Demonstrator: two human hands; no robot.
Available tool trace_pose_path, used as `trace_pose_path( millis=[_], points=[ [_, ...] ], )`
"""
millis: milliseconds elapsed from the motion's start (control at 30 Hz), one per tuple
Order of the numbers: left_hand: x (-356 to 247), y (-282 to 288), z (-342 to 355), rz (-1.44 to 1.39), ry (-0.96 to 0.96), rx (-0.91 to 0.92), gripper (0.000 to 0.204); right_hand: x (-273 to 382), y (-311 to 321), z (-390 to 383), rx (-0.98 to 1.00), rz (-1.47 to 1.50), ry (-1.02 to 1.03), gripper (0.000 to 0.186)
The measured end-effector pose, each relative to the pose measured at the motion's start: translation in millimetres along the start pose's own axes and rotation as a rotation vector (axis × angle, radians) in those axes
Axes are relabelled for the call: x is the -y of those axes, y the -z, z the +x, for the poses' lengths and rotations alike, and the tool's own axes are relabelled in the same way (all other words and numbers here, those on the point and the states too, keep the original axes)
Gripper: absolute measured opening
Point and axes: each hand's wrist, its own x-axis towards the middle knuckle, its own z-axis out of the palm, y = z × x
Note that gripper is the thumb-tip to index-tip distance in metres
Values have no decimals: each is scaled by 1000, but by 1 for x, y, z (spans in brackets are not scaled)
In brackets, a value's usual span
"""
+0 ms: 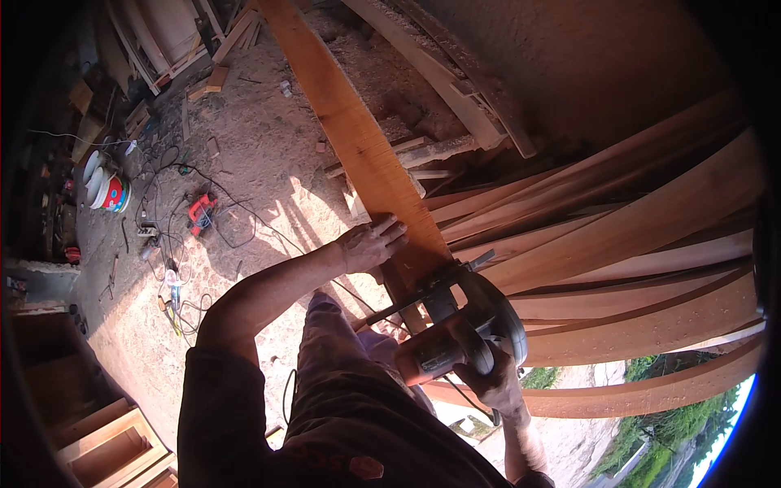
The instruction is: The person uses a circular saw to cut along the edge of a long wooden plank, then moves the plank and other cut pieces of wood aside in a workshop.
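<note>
A long reddish-brown board (358, 138) runs from the top of the view down to me. My left hand (372, 244) lies across its near part, fingers stretched out flat on the wood and pressing against it. Just to the right, my right hand (495, 384) is wrapped around the rear handle of a dark circular saw (496, 313). The saw sits at the board's near end. Its blade, and whether it touches the wood, cannot be made out.
Long planks (618, 285) are stacked to the right. A wooden support (443, 152) stands under the board. On the dusty floor lie a red power tool (201, 213), tangled cords (236, 244) and a white bucket (112, 195). A wooden frame (114, 455) is at lower left.
</note>
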Motion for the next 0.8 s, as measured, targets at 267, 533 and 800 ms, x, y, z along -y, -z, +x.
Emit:
trace_pose_path(
  millis=[267,533,800],
  points=[
    [3,-10,0,-2,8,-41,98,-9,1,-2,27,-40,-21,32],
    [10,-21,-1,87,-17,-108,75,-9,-3,4,30,-31,28,35],
    [22,-7,-1,16,-89,-51,89,-3,-6,16,34,-45,44,34]
  ],
)
